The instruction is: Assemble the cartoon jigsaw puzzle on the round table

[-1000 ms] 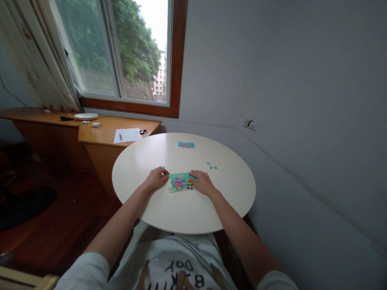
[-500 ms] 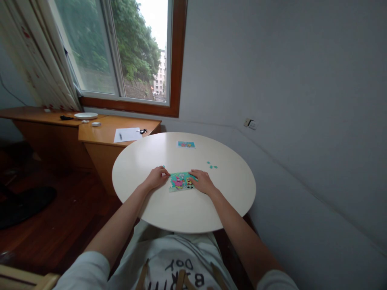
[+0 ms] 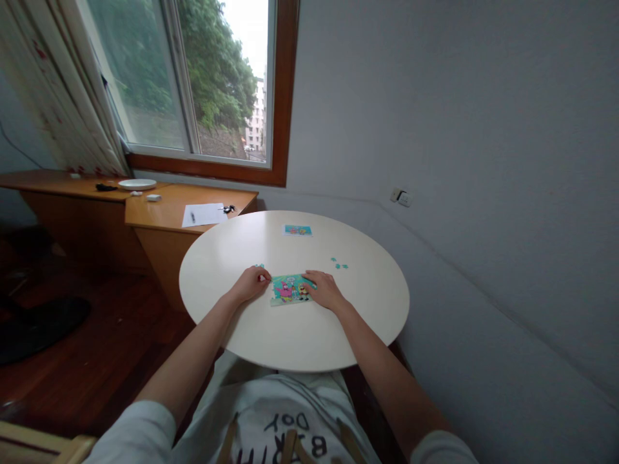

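A cartoon puzzle [image 3: 289, 291] lies flat on the round white table [image 3: 285, 338], well inside the rim, with bare tabletop before it. The left hand [image 3: 251, 282] curls at its upper left corner; I can't tell whether it grips anything. The right hand [image 3: 323, 289] rests loosely open over the right edge. Loose pieces [image 3: 338, 266] and a picture card [image 3: 298, 230] lie beyond. The shirt [image 3: 271, 398] shows upside-down lettering, "DOY" partly readable.
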{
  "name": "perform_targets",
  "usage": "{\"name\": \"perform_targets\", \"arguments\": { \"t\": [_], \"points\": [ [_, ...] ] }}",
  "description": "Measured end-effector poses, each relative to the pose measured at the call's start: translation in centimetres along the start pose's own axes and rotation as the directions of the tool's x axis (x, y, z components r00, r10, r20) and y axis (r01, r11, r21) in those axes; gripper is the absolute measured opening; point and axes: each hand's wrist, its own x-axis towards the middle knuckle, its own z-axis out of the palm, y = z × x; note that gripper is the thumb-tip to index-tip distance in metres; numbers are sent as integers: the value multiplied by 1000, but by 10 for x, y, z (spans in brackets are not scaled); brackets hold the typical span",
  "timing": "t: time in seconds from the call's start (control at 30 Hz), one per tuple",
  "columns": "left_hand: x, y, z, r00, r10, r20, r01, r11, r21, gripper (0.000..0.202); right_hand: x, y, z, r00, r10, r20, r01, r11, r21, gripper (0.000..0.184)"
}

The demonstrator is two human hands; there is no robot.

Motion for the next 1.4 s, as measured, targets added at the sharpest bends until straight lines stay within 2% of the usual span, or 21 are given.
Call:
{"name": "perform_targets", "arguments": {
  "t": [0.27,0.5,0.63,0.77,0.9,1.03,1.13,1.27,1.4],
  "points": [
    [-5,15,2,1000,-9,-11,10,991,130,22,0,1,0,1000,-10,-11,10,1000,4,36],
    [-18,24,10,998,-3,-64,14,986,165,20,0,2,2,999,-11,-32,12,1000,18,34],
    [-19,28,6,990,6,-144,19,985,172,28,2,7,6,998,-23,-67,28,997,76,34],
    [-19,30,1,964,-25,-263,76,980,185,42,5,15,12,985,-5,-171,45,971,234,36],
    [-21,30,3,963,-55,-265,116,969,219,42,11,23,16,960,106,-261,26,889,457,36],
    [-21,31,7,981,-89,-170,132,957,260,35,17,30,16,900,326,-290,-28,707,707,33],
    [-21,32,7,983,-95,-159,134,958,255,34,21,38,15,866,399,-300,-33,645,763,32],
    [-21,32,5,968,-112,-224,168,954,248,45,23,46,16,849,443,-289,-46,606,794,33],
    [-22,32,6,974,-134,-183,177,953,245,32,23,47,17,836,476,-275,-54,570,820,34]
  ]
}}
